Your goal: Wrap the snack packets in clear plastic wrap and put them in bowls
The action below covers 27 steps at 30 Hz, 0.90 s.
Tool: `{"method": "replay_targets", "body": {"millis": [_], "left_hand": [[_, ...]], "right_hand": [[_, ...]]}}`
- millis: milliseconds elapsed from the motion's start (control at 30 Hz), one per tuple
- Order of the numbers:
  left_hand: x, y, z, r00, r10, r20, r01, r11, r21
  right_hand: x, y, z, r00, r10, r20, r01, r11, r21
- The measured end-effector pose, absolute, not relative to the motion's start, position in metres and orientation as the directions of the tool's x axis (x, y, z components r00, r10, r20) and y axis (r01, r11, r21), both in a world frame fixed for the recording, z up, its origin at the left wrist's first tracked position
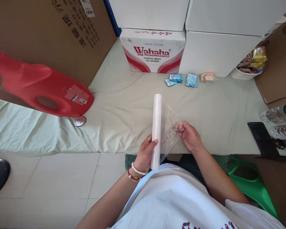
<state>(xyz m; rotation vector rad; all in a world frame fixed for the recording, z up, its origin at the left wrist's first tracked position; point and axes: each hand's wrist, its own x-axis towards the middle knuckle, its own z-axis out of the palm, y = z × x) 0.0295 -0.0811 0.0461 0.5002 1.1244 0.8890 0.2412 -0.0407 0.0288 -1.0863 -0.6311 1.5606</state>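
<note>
My left hand [145, 152] is wrapped around the lower part of a white roll of clear plastic bags [156, 124], holding it upright over the edge of a pale green sheet [124, 105]. My right hand [189, 135] pinches the loose end of a clear plastic bag [169, 127] pulled out to the right of the roll. A bead bracelet is on my left wrist.
A red plastic jug [43, 89] lies at the left beside a small metal lid [79, 121] and a brown carton [50, 35]. A Wahaha box [153, 51] and white boxes stand behind. Blue sachets [181, 79], a bowl of snacks [251, 65], water bottles [280, 122], a black phone [262, 138] and a green stool [250, 181] are at the right.
</note>
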Motion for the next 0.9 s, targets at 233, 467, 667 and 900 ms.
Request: {"method": "replay_targets", "body": {"millis": [233, 467, 667, 900], "left_hand": [[0.035, -0.080, 0.048, 0.204, 0.813, -0.545, -0.375, 0.579, 0.724], [0.042, -0.078, 0.034, 0.086, 0.873, -0.481, -0.291, 0.483, 0.826], [0.046, -0.075, 0.033, 0.119, 0.844, -0.522, -0.502, 0.505, 0.702], [0.053, -0.076, 0.037, 0.492, 0.676, -0.549, -0.577, 0.725, 0.376]], "right_hand": [[0.236, -0.033, 0.029, -0.139, 0.892, -0.431, -0.518, -0.436, -0.736], [0.215, -0.036, 0.030, 0.199, 0.976, -0.093, -0.049, -0.085, -0.995], [0.225, -0.032, 0.063, 0.187, 0.962, 0.198, 0.408, 0.107, -0.907], [0.219, -0.035, 0.102, -0.029, 0.974, 0.225, 0.484, 0.211, -0.850]]}}
